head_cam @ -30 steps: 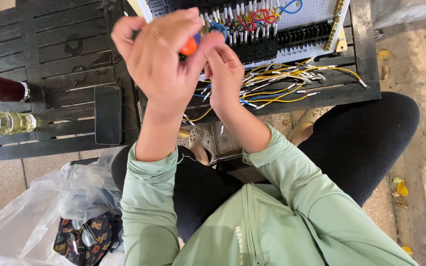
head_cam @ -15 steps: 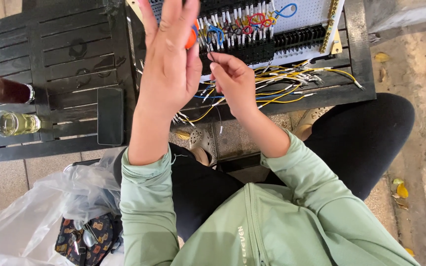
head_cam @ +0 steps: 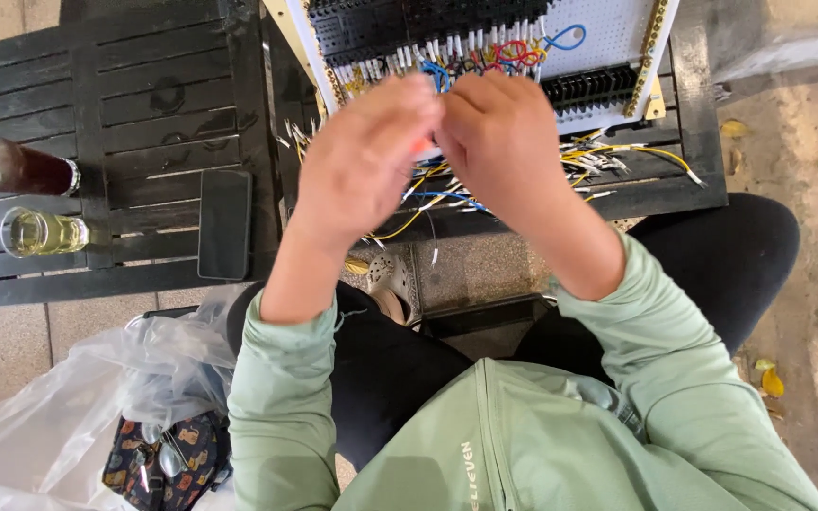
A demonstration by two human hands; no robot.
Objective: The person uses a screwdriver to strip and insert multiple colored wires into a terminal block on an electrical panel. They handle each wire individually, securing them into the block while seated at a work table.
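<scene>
**Hands met just below the wiring board**

Left hand (head_cam: 364, 156) was curled around a small orange tool (head_cam: 422, 147), seemingly. Right hand (head_cam: 499, 142) touched it, fingers pinched; contents unclear. Wiring board (head_cam: 608, 38) lay directly beyond both, long axis crosswise on the surface (head_cam: 134, 104).

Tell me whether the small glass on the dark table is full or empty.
Partly full: the small glass holds pale yellow liquid, standing upright on the dark table.
</scene>
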